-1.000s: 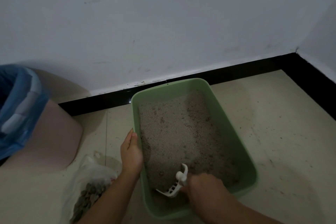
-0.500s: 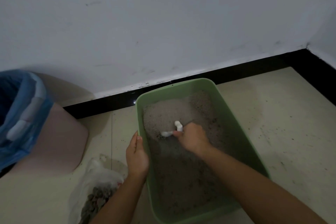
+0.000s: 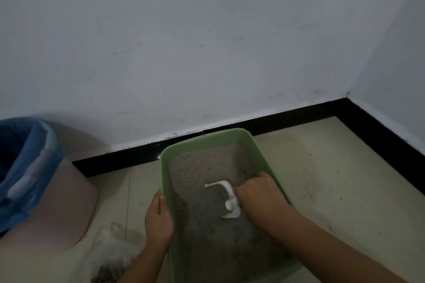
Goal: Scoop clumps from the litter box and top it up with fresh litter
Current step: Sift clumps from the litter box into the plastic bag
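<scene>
A green litter box [image 3: 207, 136] sits on the floor near the wall, filled with grey litter [image 3: 207, 167]. My right hand [image 3: 259, 193] grips a white slotted scoop [image 3: 226, 193] in the middle of the box, its blade down in the litter. My left hand [image 3: 158, 220] holds the box's left rim, thumb on the inside. The scoop's handle is hidden in my fist.
A pink bin [image 3: 57, 209] lined with a blue bag [image 3: 20, 163] stands at the left. A clear plastic bag [image 3: 112, 257] holding dark clumps lies on the floor by my left forearm. A white wall with black skirting runs behind the box, with a corner at the right.
My right hand carried the scoop from the near end of the box up to the far left part, then back to the middle right. My left hand stayed on the rim.
</scene>
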